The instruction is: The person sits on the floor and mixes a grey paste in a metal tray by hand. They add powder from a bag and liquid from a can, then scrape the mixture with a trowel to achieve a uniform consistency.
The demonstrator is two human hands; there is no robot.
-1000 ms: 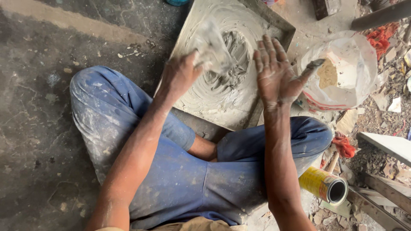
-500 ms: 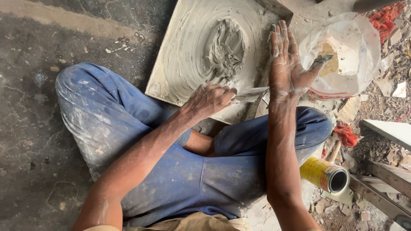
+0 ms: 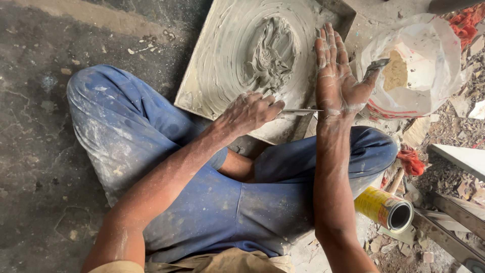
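A person sits cross-legged on the grey floor (image 3: 35, 151) in dusty blue trousers (image 3: 202, 202). There are two bare arms and two hands, all smeared with pale grey paste.

Near the right knee lies one yellow can (image 3: 385, 207) on its side, with its open mouth facing the right. Just past it sits one bit of red cloth (image 3: 410, 161) among small stones and rubble.

The left hand (image 3: 248, 112) is curled shut around one thin flat blade (image 3: 299, 111) (only the bare metal end shows past the fingers). The blade points to the right, and its tip touches the heel of the right hand (image 3: 336, 76). The right hand is wide open and flat, fingers straight and close together, thumb stuck out to the side. It rests on the right edge of the slab and holds nothing.

In front of the knees lies one big square slab (image 3: 212, 76), spread all over with wet grey paste in round swirls. One thick lump of paste (image 3: 273, 53) sits in the middle of it.

To the right of the slab stands one white plastic bag (image 3: 434, 60), open at the top, with tan powder (image 3: 394, 73) inside. The thumb of the right hand is just beside it.
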